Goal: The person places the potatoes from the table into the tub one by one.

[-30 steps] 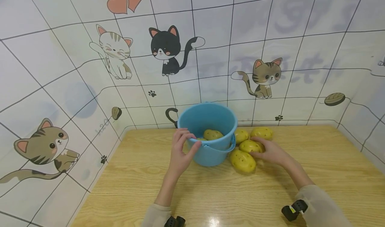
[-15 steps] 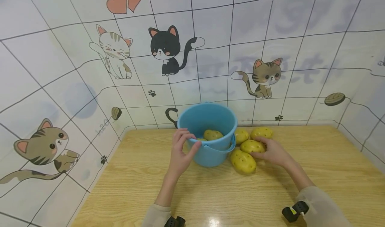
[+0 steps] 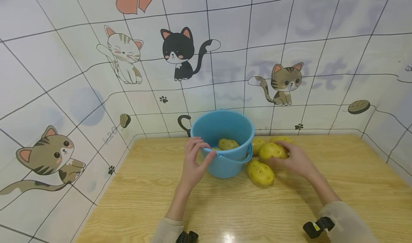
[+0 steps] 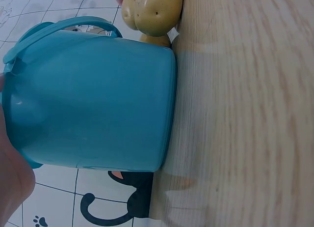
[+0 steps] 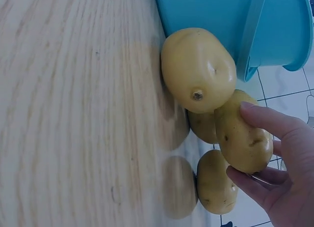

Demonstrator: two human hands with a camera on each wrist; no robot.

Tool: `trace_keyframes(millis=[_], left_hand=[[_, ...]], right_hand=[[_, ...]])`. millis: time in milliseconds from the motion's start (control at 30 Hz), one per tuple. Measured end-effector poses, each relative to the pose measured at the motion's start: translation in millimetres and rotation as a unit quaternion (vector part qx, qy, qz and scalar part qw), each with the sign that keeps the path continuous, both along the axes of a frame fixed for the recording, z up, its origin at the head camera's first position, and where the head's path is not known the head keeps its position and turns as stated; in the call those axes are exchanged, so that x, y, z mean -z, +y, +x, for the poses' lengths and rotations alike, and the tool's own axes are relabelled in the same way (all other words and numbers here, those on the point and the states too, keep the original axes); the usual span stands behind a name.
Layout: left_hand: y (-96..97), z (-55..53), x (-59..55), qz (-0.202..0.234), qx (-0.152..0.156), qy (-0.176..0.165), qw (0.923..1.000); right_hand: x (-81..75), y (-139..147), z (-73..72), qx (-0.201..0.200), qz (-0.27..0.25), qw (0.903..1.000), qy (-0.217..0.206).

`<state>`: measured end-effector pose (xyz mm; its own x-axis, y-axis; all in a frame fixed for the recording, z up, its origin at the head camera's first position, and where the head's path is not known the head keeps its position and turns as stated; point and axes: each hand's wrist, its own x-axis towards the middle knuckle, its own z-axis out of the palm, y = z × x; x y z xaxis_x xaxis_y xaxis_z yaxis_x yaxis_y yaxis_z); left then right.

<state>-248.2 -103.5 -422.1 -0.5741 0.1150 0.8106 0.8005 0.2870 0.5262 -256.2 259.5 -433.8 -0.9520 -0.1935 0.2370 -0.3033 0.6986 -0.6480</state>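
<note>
A blue bucket (image 3: 225, 166) stands upright on the table with potatoes inside; one potato (image 3: 227, 144) shows clearly and the edge of another peeks over the rim. My left hand (image 3: 195, 162) grips the bucket's near left rim, thumb outside. In my right hand (image 3: 294, 159) a yellow potato (image 3: 271, 151) is held between thumb and fingers, raised off the table in the right wrist view (image 5: 244, 138). Just below it in the head view lies another potato (image 3: 260, 173) beside the bucket. Two more potatoes, one (image 3: 257, 145) by the bucket and one (image 3: 281, 139) farther right, lie behind, partly hidden.
The bucket's blue handle (image 3: 246, 160) hangs down on its right front side. Close behind the wooden table (image 3: 154, 186) rises a tiled-pattern wall (image 3: 225, 89) printed with cartoon cats. Another wall (image 3: 42, 93) borders the left.
My right hand has lifted the potato slightly off the table, so it now covers more of the ones behind. The left hand and the bucket have stayed in place.
</note>
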Motion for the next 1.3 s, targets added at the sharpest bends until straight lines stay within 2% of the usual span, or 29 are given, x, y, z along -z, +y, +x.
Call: trace_keyframes(millis=[233, 500, 633, 900, 1300], left_hand=[[-0.2, -0.1, -0.1, 0.003, 0.006, 0.006, 1.0], [1.3, -0.2, 0.1, 0.005, -0.002, 0.012, 0.9999], [2.1, -1.9, 1.3, 0.007, -0.005, 0.021, 0.9998], [0.3, -1.2, 0.0, 0.0, -0.004, 0.014, 0.9999], [1.2, -1.3, 1.5, 0.003, -0.005, 0.011, 0.9999]], right_hand=[[-9.3, -3.6, 1.4, 0.009, -0.014, 0.9983, 0.056], [-20.7, -10.2, 2.4, 0.024, -0.031, 0.9956, 0.085], [-27.0, -13.4, 4.5, 0.026, -0.06, 0.9935, 0.093], [-37.7, -20.2, 7.8, 0.033, -0.089, 0.9855, 0.14], [-54.3, -32.8, 17.2, 0.054, -0.132, 0.9777, 0.155]])
